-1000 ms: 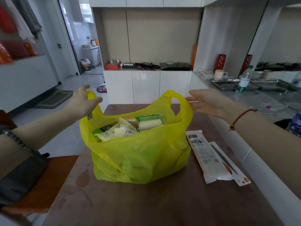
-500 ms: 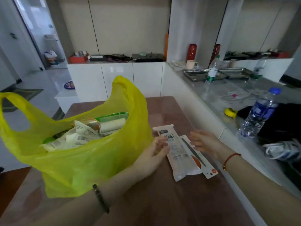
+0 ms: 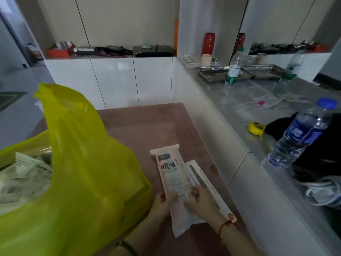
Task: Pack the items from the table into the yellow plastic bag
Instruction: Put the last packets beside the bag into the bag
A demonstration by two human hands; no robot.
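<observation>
A reddish-brown table (image 3: 147, 124) stands against a white counter wall; to the right of the hands runs a grey worktop (image 3: 245, 108) with steel trays (image 3: 212, 74), a green-capped bottle (image 3: 232, 68), a blue-capped water bottle (image 3: 299, 135) and a yellow tape roll (image 3: 256, 128). White cabinets (image 3: 114, 80) close the far side of the room.

The yellow plastic bag (image 3: 88, 172) stands just left of the hands, paper-wrapped items (image 3: 24, 174) showing in its mouth. Both hands meet on the white packet (image 3: 173, 178) — the left hand (image 3: 162, 202) pinches its left edge, the right hand (image 3: 201, 200) lies with fingers curled over its lower half. A slimmer white pack (image 3: 206, 183) lies under it, beside the right hand.

Half a second ago the right hand was open beside the packs and the left only touched the packet's edge — now both grip it.
</observation>
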